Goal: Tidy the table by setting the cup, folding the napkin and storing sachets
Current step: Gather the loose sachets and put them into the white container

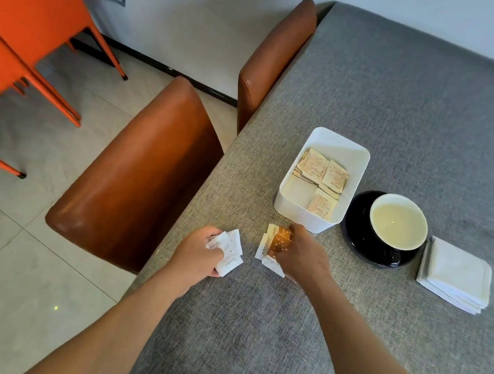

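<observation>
A white box (pixel 353 161) on the grey table holds several beige sachets (pixel 322 173). To its right a cup (pixel 399 220) with a pale inside stands on a black saucer (pixel 357 236). A folded white napkin (pixel 455 274) lies right of the saucer. My left hand (pixel 200 250) is closed around several white sachets (pixel 230 250) near the table's left edge. My right hand (pixel 304 255) rests on a small pile of orange-and-white sachets (pixel 275 244) just in front of the box, its fingers on them.
Two brown leather chairs (pixel 141 170) stand along the table's left edge. Orange metal chairs (pixel 22 22) stand farther left on the tiled floor. The grey tablecloth (pixel 414 100) stretches back to the wall.
</observation>
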